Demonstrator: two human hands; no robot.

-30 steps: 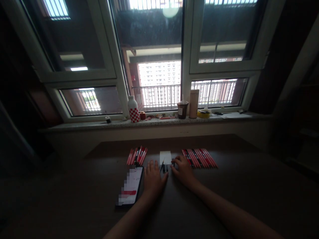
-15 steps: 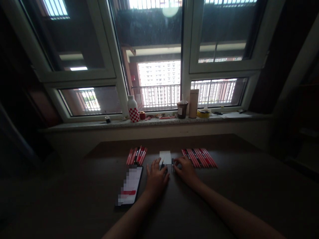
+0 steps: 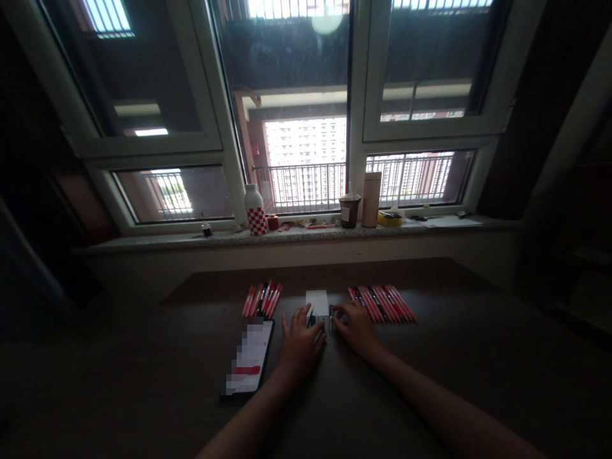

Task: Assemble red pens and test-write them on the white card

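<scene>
My left hand [image 3: 300,341] rests on the table, its thumb and fingers bent around a thin dark piece [image 3: 312,315] with a pale tip. Too small to name, that piece lies partly hidden by the fingers. Opposite it, my right hand [image 3: 356,326] pinches a small, dark, slender piece [image 3: 331,311] between thumb and fingertips. The fingertips of both hands are a short gap apart. Just beyond them lies a small whitish card or pad [image 3: 317,302].
A row of red and black pens or pencils [image 3: 382,303] lies to the right, a smaller group of pens or pencils [image 3: 262,299] to the left. A phone [image 3: 251,357] is beside my left forearm. A checkered bottle [image 3: 256,210], a cup [image 3: 349,210] and a tall flask [image 3: 371,199] stand on the windowsill.
Both hands stay in nearly the same place. The left thumb and fingers have shifted very slightly to the right; the pens and the phone have not moved.
</scene>
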